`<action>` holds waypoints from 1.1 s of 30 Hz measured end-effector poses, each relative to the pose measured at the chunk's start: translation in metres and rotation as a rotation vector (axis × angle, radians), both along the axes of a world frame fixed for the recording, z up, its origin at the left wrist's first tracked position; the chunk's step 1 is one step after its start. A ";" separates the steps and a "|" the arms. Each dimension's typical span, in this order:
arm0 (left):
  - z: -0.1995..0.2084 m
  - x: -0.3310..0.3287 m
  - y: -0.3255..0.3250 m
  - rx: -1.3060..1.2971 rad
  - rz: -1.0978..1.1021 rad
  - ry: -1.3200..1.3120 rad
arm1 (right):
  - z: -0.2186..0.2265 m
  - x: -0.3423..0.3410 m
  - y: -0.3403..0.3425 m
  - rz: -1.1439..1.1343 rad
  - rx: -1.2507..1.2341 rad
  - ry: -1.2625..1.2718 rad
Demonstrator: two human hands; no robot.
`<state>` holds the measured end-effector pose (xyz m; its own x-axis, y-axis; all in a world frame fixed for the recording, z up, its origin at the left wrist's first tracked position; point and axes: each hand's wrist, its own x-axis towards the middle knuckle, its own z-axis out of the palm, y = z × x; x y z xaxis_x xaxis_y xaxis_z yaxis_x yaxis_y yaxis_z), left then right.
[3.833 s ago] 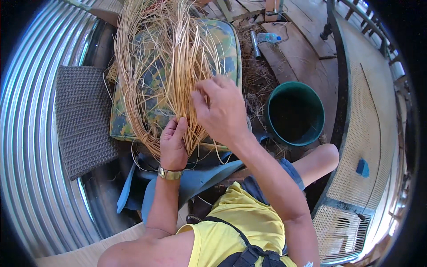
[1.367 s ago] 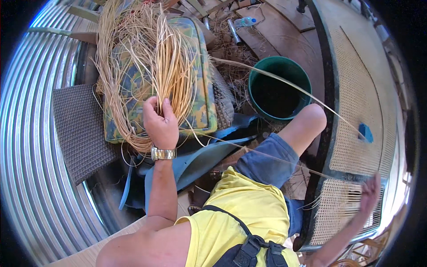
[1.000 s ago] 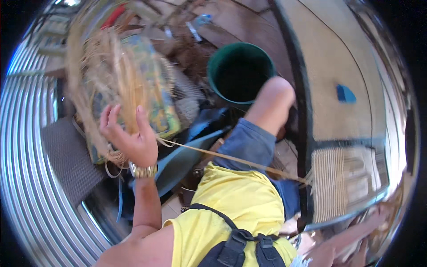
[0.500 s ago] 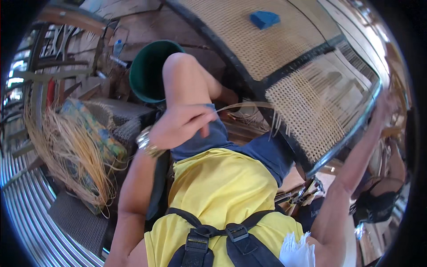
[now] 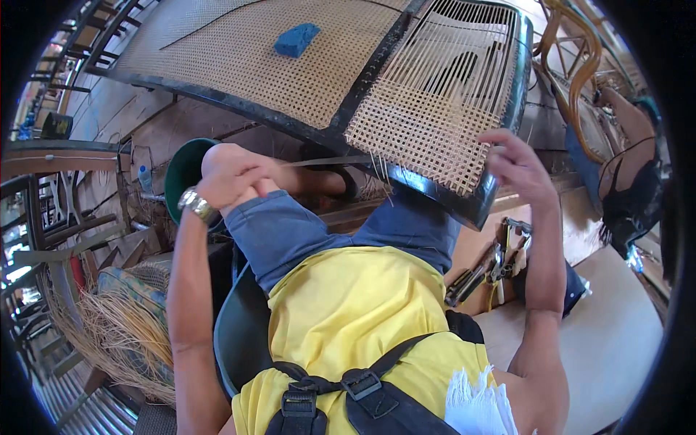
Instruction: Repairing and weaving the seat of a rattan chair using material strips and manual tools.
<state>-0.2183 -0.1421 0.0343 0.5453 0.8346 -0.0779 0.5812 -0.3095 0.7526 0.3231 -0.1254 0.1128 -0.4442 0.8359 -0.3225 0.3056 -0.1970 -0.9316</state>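
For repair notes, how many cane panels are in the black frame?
2: the large panel under the blue block, and the partly woven panel nearest the right hand. More may lie outside view.

Matt, open-meshed cane webbing (image 5: 428, 130) fills a glossy dark frame (image 5: 518, 80); the blue block (image 5: 296, 40) at far left looks matt and rough-faced. A polished metal watch (image 5: 197, 204) gleams against creased cloth in blue shorts (image 5: 272, 235) and yellow shirt (image 5: 355, 297), while at near left dry, wispy strands (image 5: 127, 333) contrast with shiny corrugated metal sheeting (image 5: 76, 399).
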 end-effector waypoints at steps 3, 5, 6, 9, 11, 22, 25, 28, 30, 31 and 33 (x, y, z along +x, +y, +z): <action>0.038 -0.020 -0.007 -0.539 0.296 0.115 | 0.002 0.050 -0.016 -0.108 0.064 -0.072; 0.049 -0.038 -0.009 -0.562 0.328 0.129 | -0.004 0.072 -0.020 -0.068 0.097 -0.318; 0.052 -0.044 -0.007 -0.590 0.358 0.137 | -0.003 0.080 -0.023 -0.079 0.101 -0.323; 0.052 -0.039 0.000 -0.507 0.339 0.072 | -0.002 0.094 -0.030 -0.038 0.297 -0.583; 0.051 -0.012 0.005 -0.366 0.226 -0.038 | -0.015 0.084 -0.036 -0.145 0.393 -0.772; -0.012 0.236 -0.048 -0.812 0.229 -0.909 | -0.041 -0.111 -0.095 -0.230 0.028 -0.124; -0.020 0.208 -0.042 -0.772 0.479 -0.986 | -0.045 -0.116 -0.096 -0.180 -0.051 -0.034; -0.023 0.165 -0.022 -0.675 0.731 -1.095 | -0.044 -0.121 -0.092 -0.102 -0.074 0.026; -0.025 0.137 -0.014 -0.601 0.837 -1.108 | -0.042 -0.131 -0.086 -0.112 -0.206 0.121; -0.026 0.126 -0.013 -0.528 0.874 -1.080 | -0.043 -0.141 -0.084 -0.103 -0.205 0.167; -0.027 0.108 -0.005 -0.415 0.947 -1.017 | -0.043 -0.155 -0.075 -0.043 -0.260 0.224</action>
<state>-0.1098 -0.1473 0.0073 -0.2216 0.9205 -0.3218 -0.3899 0.2188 0.8945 0.1684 -0.2002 0.0703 -0.4941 0.7579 -0.4259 0.0852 -0.4454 -0.8913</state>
